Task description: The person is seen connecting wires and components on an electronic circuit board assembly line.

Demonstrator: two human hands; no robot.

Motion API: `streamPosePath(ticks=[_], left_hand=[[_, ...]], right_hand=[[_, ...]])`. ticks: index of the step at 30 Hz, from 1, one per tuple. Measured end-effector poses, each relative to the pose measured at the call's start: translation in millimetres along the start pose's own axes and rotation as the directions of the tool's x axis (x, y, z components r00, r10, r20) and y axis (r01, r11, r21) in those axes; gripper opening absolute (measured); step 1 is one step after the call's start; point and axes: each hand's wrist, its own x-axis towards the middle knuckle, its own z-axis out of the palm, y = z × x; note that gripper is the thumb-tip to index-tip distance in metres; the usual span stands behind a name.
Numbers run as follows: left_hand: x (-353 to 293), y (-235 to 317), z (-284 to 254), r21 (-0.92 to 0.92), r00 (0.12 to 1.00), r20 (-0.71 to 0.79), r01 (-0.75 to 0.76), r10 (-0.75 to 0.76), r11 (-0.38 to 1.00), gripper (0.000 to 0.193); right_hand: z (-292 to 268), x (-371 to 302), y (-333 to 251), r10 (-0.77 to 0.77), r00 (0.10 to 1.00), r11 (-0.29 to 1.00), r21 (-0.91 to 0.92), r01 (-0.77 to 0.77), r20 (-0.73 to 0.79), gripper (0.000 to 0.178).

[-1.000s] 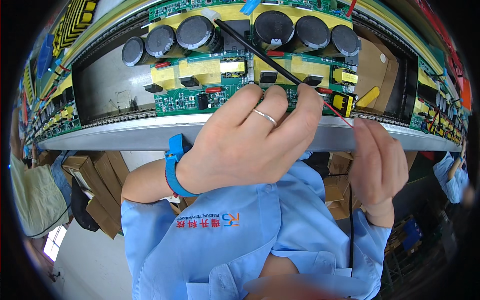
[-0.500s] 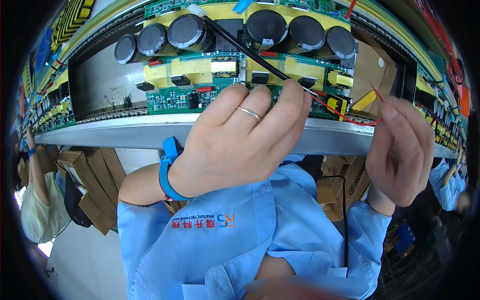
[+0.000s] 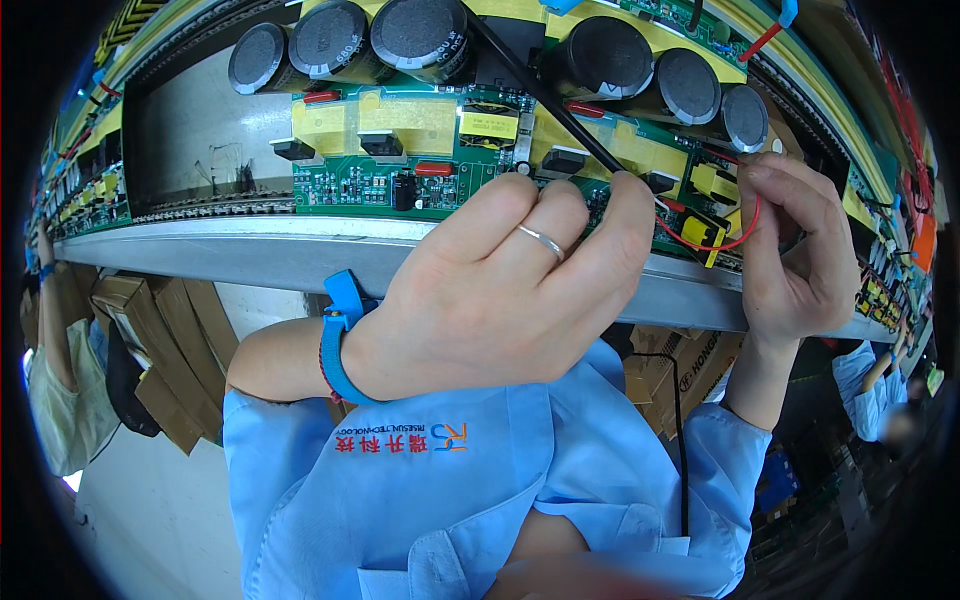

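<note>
My left hand [image 3: 500, 290], with a ring and a blue wrist strap [image 3: 345, 345], is closed over a black cable [image 3: 550, 100]. Its thumb and index finger press on the cable near the end, where a thin red wire [image 3: 735, 244] comes out. The wire loops rightward to my right hand [image 3: 800, 240], which pinches it between thumb and fingertips beside the small capacitor at the right. Beneath the cable lies a green circuit board [image 3: 340, 190] with yellow areas. The wire's tip is partly hidden by my right fingers.
Large black capacitors [image 3: 425, 40] stand along the board, with yellow transformers [image 3: 488, 124] and black components in front. A grey metal rail [image 3: 250, 245] runs along the near edge. Cardboard boxes [image 3: 160, 340] stand below at left. Other people's arms [image 3: 55, 310] show at both sides.
My right hand has moved up and slightly left with the red wire, toward the small capacitor. My left hand has shifted a little right, and the wire's loop is tighter.
</note>
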Motion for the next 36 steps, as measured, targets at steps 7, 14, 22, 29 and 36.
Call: streamPosePath(ticks=[7, 14, 22, 29, 36], left_hand=[[-1.1, -0.4, 3.7, 0.006, 0.999, -0.041, -0.003, 0.003, 1.0, 0.038], [-1.9, 1.1, 3.3, 0.003, 0.999, -0.051, 0.011, -0.011, 1.0, 0.036], [-3.0, 0.4, 5.0, 0.015, 0.995, -0.097, 0.002, -0.001, 1.0, 0.034], [-5.5, 5.7, 3.6, -0.022, 0.993, -0.111, 0.034, -0.036, 0.999, 0.031], [-23.8, 2.0, -16.7, -0.105, 0.976, -0.218, -0.052, 0.028, 0.993, 0.033]], right_hand=[[0.2, 0.3, -3.2, 0.026, 0.999, 1.0, -0.008, -0.026, 0.019, 0.02], [-1.6, -0.8, -4.3, 0.007, 0.998, 1.0, -0.006, -0.006, 0.057, 0.021], [-1.1, 0.5, -1.2, 0.034, 0.998, 0.999, 0.041, -0.036, 0.052, 0.021], [-0.5, -1.7, -0.3, 0.043, 0.998, 0.995, 0.083, -0.047, 0.052, 0.02], [-2.5, -0.7, -1.1, 0.067, 0.995, 0.992, 0.103, -0.075, 0.079, 0.019]])
